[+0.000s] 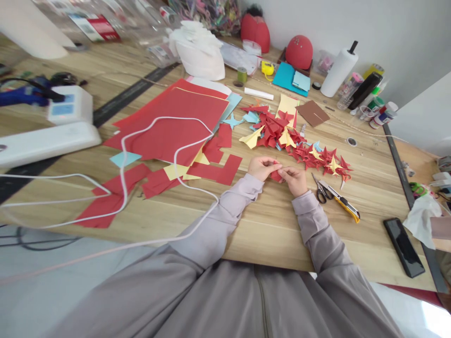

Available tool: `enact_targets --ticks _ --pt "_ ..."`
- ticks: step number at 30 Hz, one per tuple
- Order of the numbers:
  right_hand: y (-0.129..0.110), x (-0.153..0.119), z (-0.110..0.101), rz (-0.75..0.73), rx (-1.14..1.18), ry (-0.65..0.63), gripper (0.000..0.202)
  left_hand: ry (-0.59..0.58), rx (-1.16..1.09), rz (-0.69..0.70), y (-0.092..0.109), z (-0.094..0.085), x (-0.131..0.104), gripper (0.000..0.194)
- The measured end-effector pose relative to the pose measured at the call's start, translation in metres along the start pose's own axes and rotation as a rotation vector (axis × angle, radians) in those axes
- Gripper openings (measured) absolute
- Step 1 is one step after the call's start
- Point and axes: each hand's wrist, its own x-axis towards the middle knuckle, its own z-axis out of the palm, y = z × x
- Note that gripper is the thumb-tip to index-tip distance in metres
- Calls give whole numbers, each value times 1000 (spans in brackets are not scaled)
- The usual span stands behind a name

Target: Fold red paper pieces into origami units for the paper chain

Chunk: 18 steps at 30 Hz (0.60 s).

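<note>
A small piece of red paper [276, 175] is held between my two hands over the middle of the table. My left hand [262, 168] pinches its left and upper side. On its right side, the thumb and fingers of my right hand [295, 180] close on it. The fingers of both hands nearly touch and cover part of the paper. Just beyond them lies a heap of folded red paper shapes [273, 129], with some yellow and blue ones. More folded red stars [317, 157] spread to the right.
Scissors [321, 191] and a yellow cutter [347, 206] lie right of my right hand. Red sheets [183, 117] and cut strips lie left, crossed by a white cable [123, 173]. A black phone [403, 246] is at far right, bottles [384, 115] at back right.
</note>
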Motion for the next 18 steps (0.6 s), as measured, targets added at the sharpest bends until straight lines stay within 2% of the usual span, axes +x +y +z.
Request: enact_targets --ticks 6,11,15,18 --pt "-1 1 1 14 17 26 27 -19 -29 -25 4 -2 0 23" --pt "-2 0 1 14 32 36 28 14 -45 -41 7 -1 -2 27" --pt "-1 0 1 15 35 44 27 -9 -91 -69 5 -1 -1 30" --pt "0 0 0 -5 25 38 25 -32 -94 -34 3 -1 0 28"
